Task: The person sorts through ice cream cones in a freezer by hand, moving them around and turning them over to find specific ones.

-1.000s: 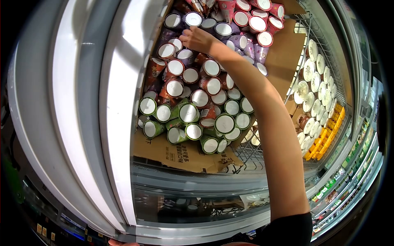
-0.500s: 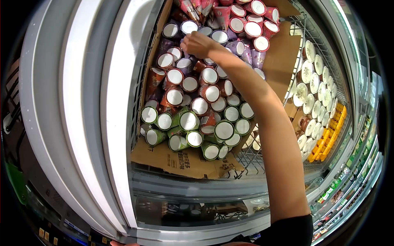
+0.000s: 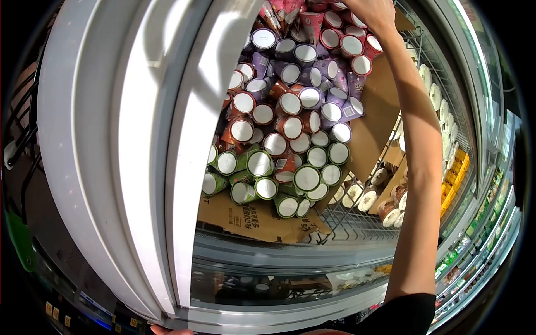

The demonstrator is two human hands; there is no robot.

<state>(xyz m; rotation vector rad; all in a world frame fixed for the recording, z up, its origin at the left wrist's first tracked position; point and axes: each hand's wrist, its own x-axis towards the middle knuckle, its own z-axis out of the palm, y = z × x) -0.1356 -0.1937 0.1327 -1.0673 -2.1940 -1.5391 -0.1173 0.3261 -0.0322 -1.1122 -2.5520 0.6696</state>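
Observation:
My right hand reaches to the far end of the freezer, over the pink-wrapped ice cream cones. Its fingertips are cut off by the top edge of the view, so I cannot see whether they hold anything. Only a sliver of my left hand shows at the bottom, against the near corner of the white freezer frame; its grip is hidden. Between the hands lie purple cones, brown-red cones and green cones, mostly with white lids up.
An opened cardboard box surrounds the cones. To the right, a wire basket holds pale-topped cups and yellow packs. Shelves of goods curve along the right side.
My right hand has moved from the purple cones toward the far right, above the pink ones. More purple cones show where it was. The white frame appears farther right, covering the leftmost cones.

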